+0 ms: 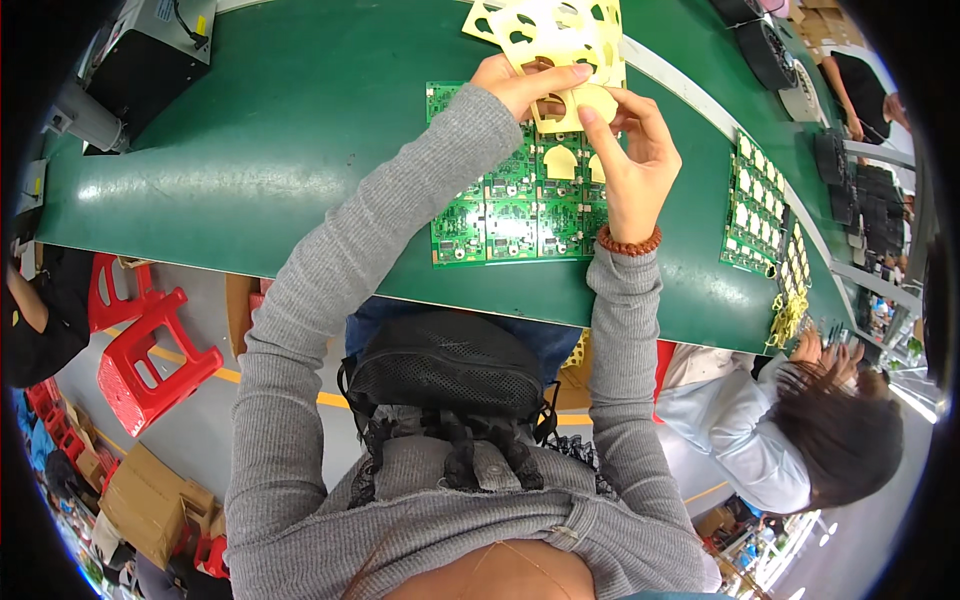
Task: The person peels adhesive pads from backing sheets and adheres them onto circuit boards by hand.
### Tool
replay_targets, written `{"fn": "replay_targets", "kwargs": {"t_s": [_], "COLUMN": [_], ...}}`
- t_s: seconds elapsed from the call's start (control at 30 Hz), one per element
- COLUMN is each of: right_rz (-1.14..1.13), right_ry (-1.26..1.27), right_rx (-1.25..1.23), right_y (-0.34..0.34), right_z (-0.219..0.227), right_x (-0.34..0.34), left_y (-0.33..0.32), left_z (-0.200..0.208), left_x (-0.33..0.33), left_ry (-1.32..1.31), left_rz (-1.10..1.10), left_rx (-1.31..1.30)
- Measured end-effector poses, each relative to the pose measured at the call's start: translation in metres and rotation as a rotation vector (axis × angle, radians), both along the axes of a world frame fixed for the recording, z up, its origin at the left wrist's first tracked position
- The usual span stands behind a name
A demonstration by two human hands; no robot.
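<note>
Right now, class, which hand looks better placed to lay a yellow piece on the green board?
Probably the right hand: it pinches a rounded yellow piece over the green board, while the left hand grips the yellow sheet.

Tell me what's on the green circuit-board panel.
One yellow piece in plain view, a second piece partly behind the right hand. Left hand, right hand and yellow sheet cover upper parts of the panel; contents there unseen.

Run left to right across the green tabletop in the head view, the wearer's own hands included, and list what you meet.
Dark box-shaped machine → bare left hand → bare right hand → green circuit-board panel dotted with pale yellow patches.
</note>
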State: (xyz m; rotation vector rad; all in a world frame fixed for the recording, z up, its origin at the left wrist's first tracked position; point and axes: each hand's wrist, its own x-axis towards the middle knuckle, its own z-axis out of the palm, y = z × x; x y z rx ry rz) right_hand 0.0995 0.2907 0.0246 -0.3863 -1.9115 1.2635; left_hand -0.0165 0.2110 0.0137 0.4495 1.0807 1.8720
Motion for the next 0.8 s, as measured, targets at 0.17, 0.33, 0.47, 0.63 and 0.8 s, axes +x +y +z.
{"fn": "replay_targets", "kwargs": {"t_s": [0.17, 0.33, 0.47, 0.63, 0.8], "right_rz": [-0.019, -0.033, -0.032, 0.022, 0.103], "right_ry": [0.0, 0.041, 0.157, 0.197, 0.083], "right_rx": [-0.139, -0.107, -0.006, -0.117, -0.387], "right_y": [-0.001, -0.004, -0.006, -0.009, -0.002], "right_z": [-0.003, -0.001, -0.001, 0.002, -0.011], "right_x": [0.001, 0.0, -0.002, -0.004, -0.008], "left_y": [0.0, -0.004, -0.007, -0.015, -0.062], "left_z": [0.002, 0.005, 0.002, 0.012, 0.047], "left_x": [0.001, 0.001, 0.001, -0.012, -0.016], "left_ry": [-0.025, -0.02, -0.112, 0.231, 0.615], "left_rz": [0.008, -0.004, 0.004, 0.079, -0.203], "left_rx": [-0.014, -0.051, -0.152, -0.437, -0.655]}}
